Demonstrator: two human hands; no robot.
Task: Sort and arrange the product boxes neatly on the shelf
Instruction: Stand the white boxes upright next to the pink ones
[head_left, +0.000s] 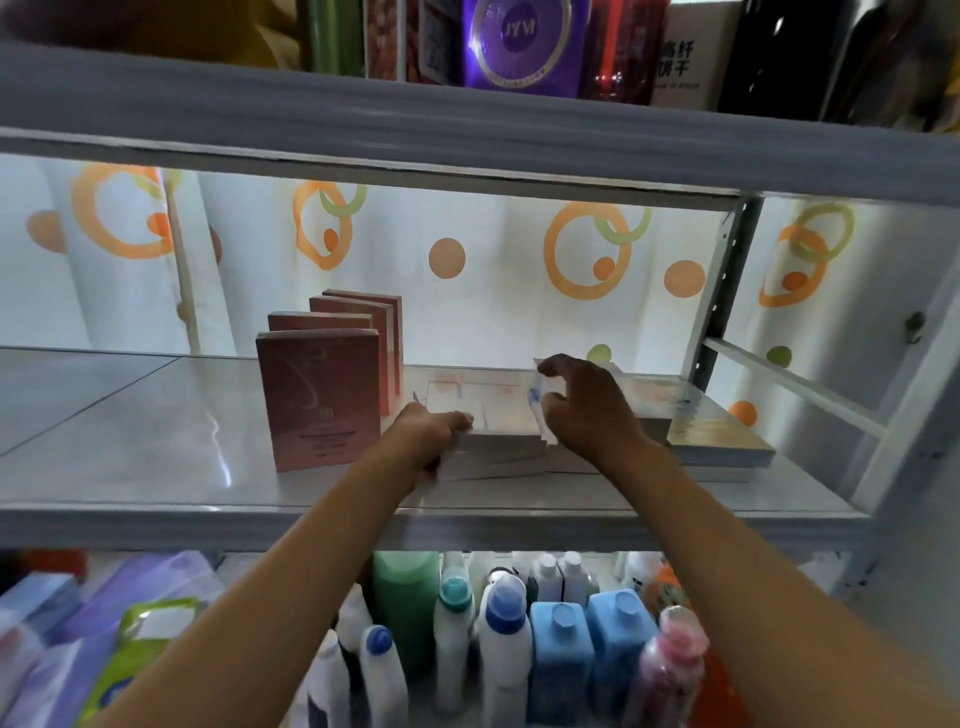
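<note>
With four pink boxes (322, 400) already upright on the shelf (130, 447), the left hand (434, 434) grips the flat stack (498, 447) while the right hand (582, 400) pinches its top box, which likely needs lifting and standing beside them.

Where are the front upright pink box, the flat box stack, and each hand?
front upright pink box (322, 405), head view, front face
flat box stack (501, 449), head view, near edge
left hand (434, 434), head view, back of hand
right hand (587, 405), head view, back of hand
</note>
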